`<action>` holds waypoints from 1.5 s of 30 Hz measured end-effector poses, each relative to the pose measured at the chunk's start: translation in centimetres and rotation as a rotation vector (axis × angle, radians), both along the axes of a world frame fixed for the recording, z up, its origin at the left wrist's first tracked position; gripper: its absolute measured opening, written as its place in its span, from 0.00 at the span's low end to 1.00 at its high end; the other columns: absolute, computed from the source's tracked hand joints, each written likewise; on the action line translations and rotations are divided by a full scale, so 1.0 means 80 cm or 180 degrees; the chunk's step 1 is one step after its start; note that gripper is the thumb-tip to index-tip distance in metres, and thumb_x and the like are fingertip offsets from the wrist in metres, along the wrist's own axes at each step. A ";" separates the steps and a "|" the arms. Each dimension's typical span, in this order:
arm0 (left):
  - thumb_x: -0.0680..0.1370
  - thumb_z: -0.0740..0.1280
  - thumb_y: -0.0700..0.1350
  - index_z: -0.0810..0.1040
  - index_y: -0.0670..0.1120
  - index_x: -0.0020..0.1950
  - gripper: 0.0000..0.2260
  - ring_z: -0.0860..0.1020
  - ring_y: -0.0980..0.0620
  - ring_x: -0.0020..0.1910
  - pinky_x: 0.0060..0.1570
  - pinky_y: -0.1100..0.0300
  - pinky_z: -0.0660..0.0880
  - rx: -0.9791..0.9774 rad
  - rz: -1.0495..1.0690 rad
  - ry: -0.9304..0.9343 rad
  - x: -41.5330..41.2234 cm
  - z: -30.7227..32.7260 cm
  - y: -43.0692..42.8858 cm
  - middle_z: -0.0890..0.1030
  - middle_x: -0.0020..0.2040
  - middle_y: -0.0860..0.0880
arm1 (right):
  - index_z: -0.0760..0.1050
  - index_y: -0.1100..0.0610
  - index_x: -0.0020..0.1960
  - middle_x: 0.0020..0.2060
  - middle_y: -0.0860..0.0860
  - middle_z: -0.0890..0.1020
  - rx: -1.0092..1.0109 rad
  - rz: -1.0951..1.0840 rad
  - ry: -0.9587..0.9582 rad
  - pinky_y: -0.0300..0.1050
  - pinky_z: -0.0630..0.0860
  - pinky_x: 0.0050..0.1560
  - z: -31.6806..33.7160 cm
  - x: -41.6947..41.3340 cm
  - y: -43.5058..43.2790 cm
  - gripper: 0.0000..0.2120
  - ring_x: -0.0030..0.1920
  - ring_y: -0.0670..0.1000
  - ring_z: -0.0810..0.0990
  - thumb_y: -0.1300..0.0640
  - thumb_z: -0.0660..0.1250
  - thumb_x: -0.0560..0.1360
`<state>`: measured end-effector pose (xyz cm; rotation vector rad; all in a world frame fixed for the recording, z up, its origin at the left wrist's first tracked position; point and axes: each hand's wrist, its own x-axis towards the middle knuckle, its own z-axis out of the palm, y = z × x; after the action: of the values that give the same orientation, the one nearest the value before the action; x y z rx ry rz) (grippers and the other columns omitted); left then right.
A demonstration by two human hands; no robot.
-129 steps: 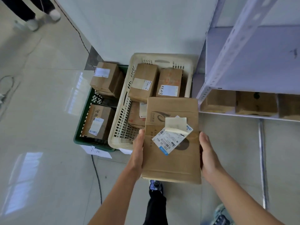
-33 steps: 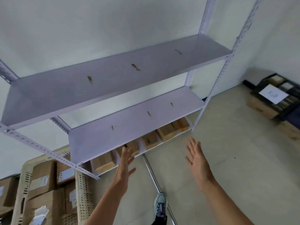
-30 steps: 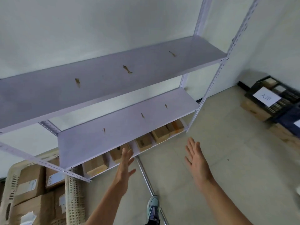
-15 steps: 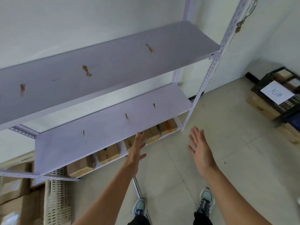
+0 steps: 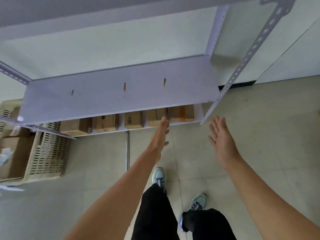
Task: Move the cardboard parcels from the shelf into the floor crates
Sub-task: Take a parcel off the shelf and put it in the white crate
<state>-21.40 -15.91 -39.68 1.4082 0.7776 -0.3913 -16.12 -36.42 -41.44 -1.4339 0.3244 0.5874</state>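
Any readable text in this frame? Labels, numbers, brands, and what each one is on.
No text here can be read.
Dark print on the middle parcel on the bottom shelf: too blurred to read.
White label on a parcel in the cream crate: blurred, unreadable.

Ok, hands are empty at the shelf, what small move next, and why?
Probably lower both hands around the orange-taped brown cardboard parcel on the white metal shelf: it lies beyond, between the open left hand and open right hand, which hold nothing.
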 end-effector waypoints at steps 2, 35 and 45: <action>0.88 0.48 0.64 0.60 0.46 0.87 0.33 0.64 0.46 0.84 0.82 0.40 0.63 0.0019 0.0030 0.0099 0.022 -0.043 -0.008 0.63 0.86 0.47 | 0.54 0.49 0.86 0.84 0.44 0.60 -0.0056 0.0092 0.0031 0.54 0.53 0.84 -0.051 0.027 -0.008 0.37 0.83 0.44 0.59 0.32 0.48 0.82; 0.87 0.49 0.68 0.63 0.47 0.86 0.35 0.66 0.39 0.82 0.81 0.37 0.64 0.0484 0.0579 0.0013 0.391 -0.641 0.048 0.67 0.84 0.42 | 0.80 0.43 0.59 0.57 0.46 0.85 -0.0387 0.0282 0.0028 0.54 0.77 0.62 -0.636 0.392 0.079 0.24 0.61 0.49 0.81 0.28 0.55 0.82; 0.87 0.49 0.68 0.72 0.49 0.82 0.33 0.72 0.48 0.78 0.78 0.43 0.67 -0.0023 0.1005 -0.1079 0.360 -0.615 0.054 0.76 0.78 0.49 | 0.76 0.44 0.71 0.54 0.33 0.87 0.0231 -0.0051 -0.0771 0.31 0.81 0.44 -0.604 0.385 0.069 0.24 0.55 0.34 0.85 0.35 0.50 0.86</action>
<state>7.44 -11.58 -88.89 1.2745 0.7012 0.0887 14.64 -30.86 -89.79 -1.4137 0.1214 0.4028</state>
